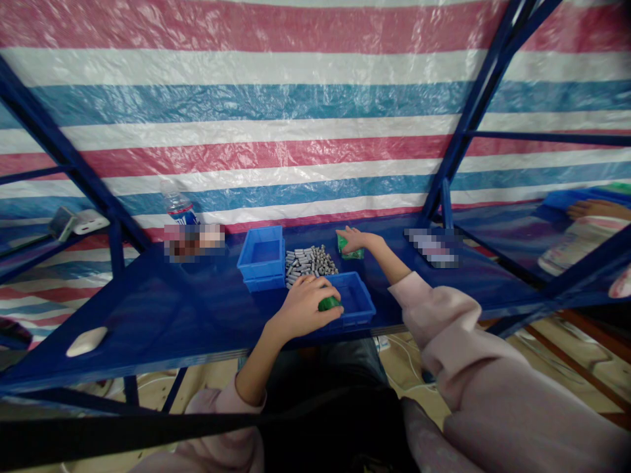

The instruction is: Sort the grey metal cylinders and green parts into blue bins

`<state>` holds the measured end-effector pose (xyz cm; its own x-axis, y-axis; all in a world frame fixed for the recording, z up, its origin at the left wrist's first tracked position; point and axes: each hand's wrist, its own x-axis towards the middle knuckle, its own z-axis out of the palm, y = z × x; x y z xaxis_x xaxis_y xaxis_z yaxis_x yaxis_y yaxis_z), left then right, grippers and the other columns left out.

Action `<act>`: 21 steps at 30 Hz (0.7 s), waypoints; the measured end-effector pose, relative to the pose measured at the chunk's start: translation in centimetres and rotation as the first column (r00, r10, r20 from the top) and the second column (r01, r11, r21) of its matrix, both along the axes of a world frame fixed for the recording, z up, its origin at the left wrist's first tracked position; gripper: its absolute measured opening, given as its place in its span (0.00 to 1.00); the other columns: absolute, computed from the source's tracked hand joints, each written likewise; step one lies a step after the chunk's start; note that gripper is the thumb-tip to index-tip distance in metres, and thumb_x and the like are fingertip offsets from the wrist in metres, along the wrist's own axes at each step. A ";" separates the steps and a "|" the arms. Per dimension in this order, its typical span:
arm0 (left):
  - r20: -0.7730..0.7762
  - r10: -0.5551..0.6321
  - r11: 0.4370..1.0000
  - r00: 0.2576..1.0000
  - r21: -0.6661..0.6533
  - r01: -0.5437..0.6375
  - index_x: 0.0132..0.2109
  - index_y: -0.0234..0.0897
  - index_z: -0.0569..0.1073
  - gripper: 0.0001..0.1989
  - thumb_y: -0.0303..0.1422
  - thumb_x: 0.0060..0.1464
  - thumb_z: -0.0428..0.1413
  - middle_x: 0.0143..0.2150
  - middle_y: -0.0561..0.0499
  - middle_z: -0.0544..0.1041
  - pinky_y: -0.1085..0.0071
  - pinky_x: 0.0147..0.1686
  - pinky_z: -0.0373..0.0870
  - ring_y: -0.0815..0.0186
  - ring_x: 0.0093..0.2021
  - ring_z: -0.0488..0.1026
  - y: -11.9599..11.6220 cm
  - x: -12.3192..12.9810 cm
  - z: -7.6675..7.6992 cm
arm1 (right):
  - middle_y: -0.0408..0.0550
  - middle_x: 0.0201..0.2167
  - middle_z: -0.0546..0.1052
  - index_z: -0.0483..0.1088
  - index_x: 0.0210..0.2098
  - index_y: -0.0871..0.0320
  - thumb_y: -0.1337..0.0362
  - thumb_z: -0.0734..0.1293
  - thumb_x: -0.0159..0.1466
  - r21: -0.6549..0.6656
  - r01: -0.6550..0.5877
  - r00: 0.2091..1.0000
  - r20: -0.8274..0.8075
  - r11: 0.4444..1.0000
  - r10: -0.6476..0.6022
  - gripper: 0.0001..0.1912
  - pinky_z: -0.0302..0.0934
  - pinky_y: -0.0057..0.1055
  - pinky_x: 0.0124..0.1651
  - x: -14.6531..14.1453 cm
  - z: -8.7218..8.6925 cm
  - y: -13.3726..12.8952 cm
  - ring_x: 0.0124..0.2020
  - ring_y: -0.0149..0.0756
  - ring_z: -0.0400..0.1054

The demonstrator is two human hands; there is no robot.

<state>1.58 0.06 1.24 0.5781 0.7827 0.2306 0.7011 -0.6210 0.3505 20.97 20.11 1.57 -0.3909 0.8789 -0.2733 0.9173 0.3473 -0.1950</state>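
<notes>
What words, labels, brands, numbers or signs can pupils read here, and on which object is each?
None can be read with certainty.
Plastic bottle: white lettering on its blue label, too blurred to read.
Pixelated flat item: unreadable.
Small silver cylinders: any print is too small.

Mod. bright lt, glare on striped sheet (276,105), fine detail soft, wide-angle stretch @ edges, some pixelated patches

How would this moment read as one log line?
left hand: holds rounded green object at blue rectangular plastic tray; right hand: on shiny green item; nearby: silver metallic cylinders, heaped
</notes>
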 end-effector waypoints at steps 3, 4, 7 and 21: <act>-0.006 0.001 1.000 1.000 0.005 -0.001 0.42 0.45 0.76 0.11 0.43 0.60 0.53 0.44 0.54 0.75 0.61 0.54 0.55 0.61 0.46 0.68 0.0 0.0 0.0 | 0.64 0.71 0.35 0.40 0.70 0.60 0.64 0.71 0.50 -0.045 0.059 0.997 0.042 0.997 -0.057 0.56 0.45 0.55 0.65 -0.3 0.5 0.9 0.70 0.62 0.34; -0.006 0.000 1.000 1.000 0.006 0.000 0.42 0.45 0.76 0.11 0.43 0.60 0.53 0.44 0.54 0.75 0.61 0.55 0.55 0.62 0.46 0.68 0.0 0.0 0.0 | 0.64 0.71 0.35 0.41 0.70 0.60 0.65 0.71 0.49 -0.061 0.061 0.997 0.041 0.996 -0.058 0.55 0.45 0.54 0.65 -0.4 0.6 1.2 0.70 0.61 0.34; -0.004 -0.002 1.000 1.000 0.008 0.002 0.42 0.45 0.76 0.11 0.43 0.60 0.53 0.44 0.53 0.75 0.61 0.55 0.55 0.61 0.46 0.68 0.0 0.0 0.0 | 0.64 0.70 0.46 0.46 0.70 0.60 0.68 0.70 0.48 -0.116 0.038 0.999 0.014 0.993 -0.037 0.53 0.53 0.51 0.62 -0.3 0.9 1.8 0.68 0.60 0.47; 0.010 0.004 1.000 1.000 0.018 -0.004 0.42 0.45 0.76 0.10 0.42 0.60 0.54 0.43 0.53 0.75 0.61 0.55 0.55 0.61 0.46 0.69 0.0 0.0 -0.1 | 0.59 0.63 0.64 0.59 0.65 0.61 0.73 0.70 0.44 -0.119 -0.145 0.988 -0.071 0.982 0.137 0.48 0.62 0.37 0.56 1.6 1.1 -3.5 0.59 0.53 0.65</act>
<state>1.54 0.04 1.14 0.5724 0.7808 0.2504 0.7000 -0.6243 0.3467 22.58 16.60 2.66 -0.5281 0.7750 -0.3472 0.8455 0.4419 -0.2997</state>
